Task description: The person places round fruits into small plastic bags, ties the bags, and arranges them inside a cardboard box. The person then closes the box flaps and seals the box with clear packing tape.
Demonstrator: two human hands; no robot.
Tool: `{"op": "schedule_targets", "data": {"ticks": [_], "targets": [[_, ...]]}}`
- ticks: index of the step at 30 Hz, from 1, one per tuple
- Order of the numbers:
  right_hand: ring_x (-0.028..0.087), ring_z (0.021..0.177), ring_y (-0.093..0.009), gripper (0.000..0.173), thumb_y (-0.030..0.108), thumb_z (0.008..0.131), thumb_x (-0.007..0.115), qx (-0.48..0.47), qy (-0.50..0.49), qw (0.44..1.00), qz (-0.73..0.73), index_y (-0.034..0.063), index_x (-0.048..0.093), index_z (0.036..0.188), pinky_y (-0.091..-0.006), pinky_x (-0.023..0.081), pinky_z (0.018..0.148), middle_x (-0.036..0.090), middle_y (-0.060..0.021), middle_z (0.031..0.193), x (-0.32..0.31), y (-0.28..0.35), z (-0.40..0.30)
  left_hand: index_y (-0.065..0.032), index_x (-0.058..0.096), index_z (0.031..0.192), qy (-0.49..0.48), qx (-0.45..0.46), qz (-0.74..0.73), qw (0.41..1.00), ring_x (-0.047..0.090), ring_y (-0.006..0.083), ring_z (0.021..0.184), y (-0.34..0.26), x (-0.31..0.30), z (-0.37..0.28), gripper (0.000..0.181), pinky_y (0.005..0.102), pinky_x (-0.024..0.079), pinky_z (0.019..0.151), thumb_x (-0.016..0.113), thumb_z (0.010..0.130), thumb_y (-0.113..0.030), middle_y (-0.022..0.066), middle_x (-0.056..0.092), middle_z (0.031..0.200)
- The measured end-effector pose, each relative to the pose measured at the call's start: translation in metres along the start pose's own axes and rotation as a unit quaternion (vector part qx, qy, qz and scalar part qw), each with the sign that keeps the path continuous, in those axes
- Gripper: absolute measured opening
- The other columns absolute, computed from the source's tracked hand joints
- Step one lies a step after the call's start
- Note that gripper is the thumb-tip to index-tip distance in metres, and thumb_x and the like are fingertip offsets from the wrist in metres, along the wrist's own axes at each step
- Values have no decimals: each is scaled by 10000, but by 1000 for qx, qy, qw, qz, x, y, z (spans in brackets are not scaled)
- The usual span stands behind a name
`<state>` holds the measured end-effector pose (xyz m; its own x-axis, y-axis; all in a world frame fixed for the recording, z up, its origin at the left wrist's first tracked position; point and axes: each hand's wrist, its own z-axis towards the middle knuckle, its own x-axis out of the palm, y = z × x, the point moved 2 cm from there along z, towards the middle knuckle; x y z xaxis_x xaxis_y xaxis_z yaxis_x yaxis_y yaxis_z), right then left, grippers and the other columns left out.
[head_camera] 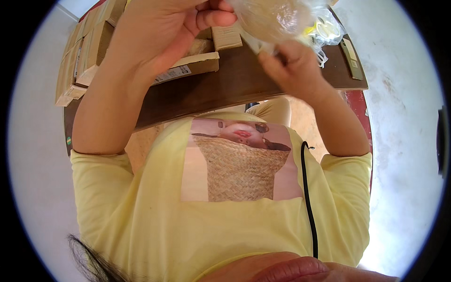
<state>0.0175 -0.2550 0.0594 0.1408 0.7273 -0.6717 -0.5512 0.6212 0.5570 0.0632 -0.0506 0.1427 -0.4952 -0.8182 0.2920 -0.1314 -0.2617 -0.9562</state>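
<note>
A crumpled clear plastic bag (275,19) hangs above the far side of the dark table and is cut off by the top of the view. My left hand (201,19) pinches its left side between thumb and fingers. At the bag's lower end, my right hand (297,67) is closed on the gathered plastic, slightly blurred. Whatever the bag contains cannot be made out. Below my left hand stands an open cardboard box (206,63) with a printed label and some clear plastic wrap inside; my left forearm hides part of it.
Several cardboard boxes (82,53) are stacked at the table's left end. Clear plastic with white scissor-like handles (327,28) lies at the far right. A flat object with a pale label (351,58) rests by the right edge of the brown table (225,84).
</note>
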Motion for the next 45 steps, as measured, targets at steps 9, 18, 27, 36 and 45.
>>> {"op": "schedule_targets", "data": {"ticks": [9, 18, 27, 36, 45], "targets": [[606, 594, -275, 145, 159, 791, 663, -146, 39, 975, -160, 93, 537, 760, -383, 509, 513, 571, -63, 693, 8, 38, -9, -21, 634, 824, -105, -31, 241, 964, 558, 70, 573, 26, -10, 24, 172, 201, 446, 505, 653, 895, -177, 16, 610, 699], [541, 547, -284, 123, 52, 766, 692, -149, 42, 986, -65, 39, 589, 833, -341, 413, 476, 542, -105, 690, -13, 45, -2, 0, 641, 924, 18, 51, 398, 916, 604, 93, 644, 37, -21, 20, 193, 207, 497, 571, 627, 922, -192, 32, 652, 792], [557, 621, -227, 72, 34, 843, 671, -88, 12, 993, 78, 32, 631, 902, -302, 445, 566, 582, -84, 715, -38, 29, 5, -36, 624, 938, 209, 143, 430, 866, 545, 54, 745, 29, -27, 0, 130, 194, 428, 609, 697, 838, -73, 12, 615, 873], [536, 714, -34, 86, 74, 923, 632, 37, 42, 925, 375, 27, 651, 992, -204, 444, 624, 611, 39, 777, -26, 24, 8, -3, 618, 922, 317, 102, 60, 941, 559, 119, 771, 31, -13, -12, 130, 231, 435, 663, 670, 830, -80, 62, 614, 948], [621, 599, -198, 129, 157, 839, 712, -59, -200, 971, -118, 57, 634, 859, -286, 476, 501, 645, -36, 747, 7, 11, 22, -25, 594, 984, -35, 29, -272, 961, 630, 70, 724, 55, 2, 9, 133, 165, 566, 655, 530, 976, -141, 26, 646, 863]]}}
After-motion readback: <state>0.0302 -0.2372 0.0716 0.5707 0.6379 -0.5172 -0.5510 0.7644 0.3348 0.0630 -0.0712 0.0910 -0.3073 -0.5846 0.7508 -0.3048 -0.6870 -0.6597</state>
